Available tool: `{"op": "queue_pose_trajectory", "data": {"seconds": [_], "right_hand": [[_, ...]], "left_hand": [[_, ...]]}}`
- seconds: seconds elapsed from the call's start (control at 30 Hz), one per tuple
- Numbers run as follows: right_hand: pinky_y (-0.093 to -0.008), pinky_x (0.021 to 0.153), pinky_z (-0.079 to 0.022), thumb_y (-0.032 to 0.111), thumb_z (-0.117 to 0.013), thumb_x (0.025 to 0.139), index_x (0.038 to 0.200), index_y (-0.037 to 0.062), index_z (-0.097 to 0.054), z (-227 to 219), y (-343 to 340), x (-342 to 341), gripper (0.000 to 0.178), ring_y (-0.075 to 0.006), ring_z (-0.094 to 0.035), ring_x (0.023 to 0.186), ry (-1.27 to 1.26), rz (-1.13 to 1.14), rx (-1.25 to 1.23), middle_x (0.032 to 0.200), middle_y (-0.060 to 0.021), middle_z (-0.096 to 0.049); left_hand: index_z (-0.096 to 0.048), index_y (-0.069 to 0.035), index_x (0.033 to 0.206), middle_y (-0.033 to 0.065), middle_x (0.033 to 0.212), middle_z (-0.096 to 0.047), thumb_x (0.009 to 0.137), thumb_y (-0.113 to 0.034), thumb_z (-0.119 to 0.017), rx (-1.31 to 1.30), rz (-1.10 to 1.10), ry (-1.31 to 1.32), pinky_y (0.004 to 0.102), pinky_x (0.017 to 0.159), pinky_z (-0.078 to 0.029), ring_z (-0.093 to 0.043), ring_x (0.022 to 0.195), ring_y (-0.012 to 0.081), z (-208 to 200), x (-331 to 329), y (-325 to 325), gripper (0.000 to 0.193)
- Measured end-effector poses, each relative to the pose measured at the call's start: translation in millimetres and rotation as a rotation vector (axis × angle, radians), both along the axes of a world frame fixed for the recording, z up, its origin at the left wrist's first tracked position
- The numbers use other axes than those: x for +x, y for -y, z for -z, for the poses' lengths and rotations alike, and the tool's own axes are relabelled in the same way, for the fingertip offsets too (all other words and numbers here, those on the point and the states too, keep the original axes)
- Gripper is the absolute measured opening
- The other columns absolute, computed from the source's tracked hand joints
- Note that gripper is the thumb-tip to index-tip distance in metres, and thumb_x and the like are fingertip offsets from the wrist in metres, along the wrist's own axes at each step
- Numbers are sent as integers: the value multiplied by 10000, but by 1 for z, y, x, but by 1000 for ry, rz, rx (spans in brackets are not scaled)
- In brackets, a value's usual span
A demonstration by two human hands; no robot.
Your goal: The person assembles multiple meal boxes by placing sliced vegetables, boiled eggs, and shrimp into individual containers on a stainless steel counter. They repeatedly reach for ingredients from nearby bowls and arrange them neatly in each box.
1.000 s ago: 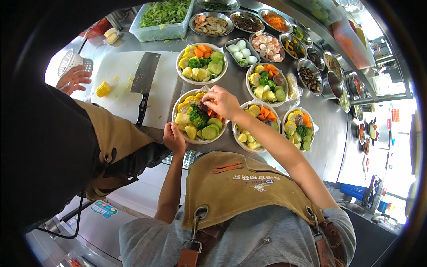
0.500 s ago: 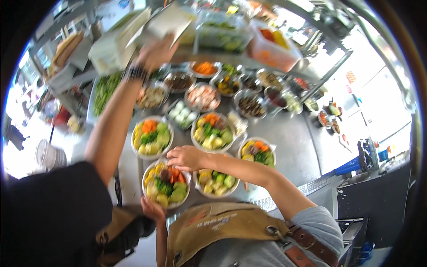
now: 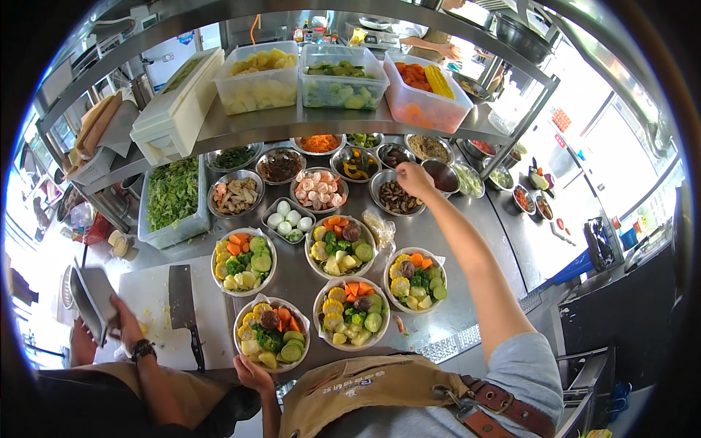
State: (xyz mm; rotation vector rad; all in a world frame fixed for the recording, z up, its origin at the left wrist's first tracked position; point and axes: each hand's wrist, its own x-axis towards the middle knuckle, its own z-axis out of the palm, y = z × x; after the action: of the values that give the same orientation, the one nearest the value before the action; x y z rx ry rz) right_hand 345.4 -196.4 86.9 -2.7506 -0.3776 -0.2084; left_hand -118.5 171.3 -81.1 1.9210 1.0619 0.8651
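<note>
The right hand (image 3: 416,177) is seen stretched out over the far rim of a round steel bowl of dark mushroom slices (image 3: 396,197), which is set in the second row of small bowls, at about 1 o'clock from the middle of the steel counter (image 3: 475,241). The bowl is round and shows no long axis; the forearm behind the hand is laid along a line from 5 o'clock up to 11 o'clock, with the fingers turned down toward the mushrooms. The fingers are drawn close together, but whether a slice is pinched between them cannot be told. The left hand (image 3: 252,374) is held at the near edge of the counter, at 7 o'clock, just beside the rim of a bowl of mixed vegetables (image 3: 272,343); its fingers are curled upward, and whether the rim is gripped cannot be told. Four more filled bowls are ranged around it. At 9 o'clock a cleaver (image 3: 182,299) is laid on a white cutting board (image 3: 150,292), blade toward 12 and handle toward 6. A co-worker's hand (image 3: 124,321) beside the board is closed around a flat metal scoop (image 3: 91,299)
</note>
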Motion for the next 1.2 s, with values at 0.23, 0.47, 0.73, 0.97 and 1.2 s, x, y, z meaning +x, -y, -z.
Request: {"op": "queue_pose_trajectory", "data": {"seconds": [0.23, 0.47, 0.73, 0.97, 1.2], "right_hand": [[-433, 846, -488, 228, -650, 767, 1049, 132, -634, 63, 48, 54, 299, -307, -579, 1072, -139, 169, 6, 1115, -111, -616], [-451, 869, -483, 245, -583, 831, 1191, 183, -567, 66, 46, 126, 365, -322, -577, 1080, -147, 142, -99, 1150, -138, -618], [-442, 958, -432, 310, -576, 847, 1273, 154, -528, 126, 30, 211, 456, -320, -532, 1160, -274, 114, -102, 1271, -146, -550], [-471, 805, -486, 218, -620, 821, 1022, 64, -652, 169, 47, 253, 255, -360, -621, 956, -128, -92, -245, 996, -191, -648], [-438, 843, -489, 263, -574, 886, 1169, 96, -578, 148, 56, 240, 328, -321, -598, 1033, -50, 118, -412, 1121, -133, -632]], "left_hand": [[-545, 22, 910, 215, 806, -584, 974, -310, -389, -25, 9, -43, 411, 677, -432, -561, 735, 347, 2, 0, -1, 372], [-495, 10, 833, 124, 720, -502, 983, -271, -378, -47, 31, 25, 348, 662, -419, -484, 685, 223, 3, 1, -2, 338], [-524, 6, 839, 107, 766, -539, 984, -282, -376, 542, 96, -204, 380, 672, -419, -516, 716, 249, 27, -14, -18, 354], [-527, 21, 825, 120, 714, -527, 969, -293, -394, -170, -88, -112, 334, 622, -411, -475, 671, 204, 20, -17, -12, 370], [-462, -5, 740, 143, 596, -433, 966, -285, -384, -84, -3, -151, 393, 524, -320, -405, 543, 266, -6, 6, -3, 369]]}}
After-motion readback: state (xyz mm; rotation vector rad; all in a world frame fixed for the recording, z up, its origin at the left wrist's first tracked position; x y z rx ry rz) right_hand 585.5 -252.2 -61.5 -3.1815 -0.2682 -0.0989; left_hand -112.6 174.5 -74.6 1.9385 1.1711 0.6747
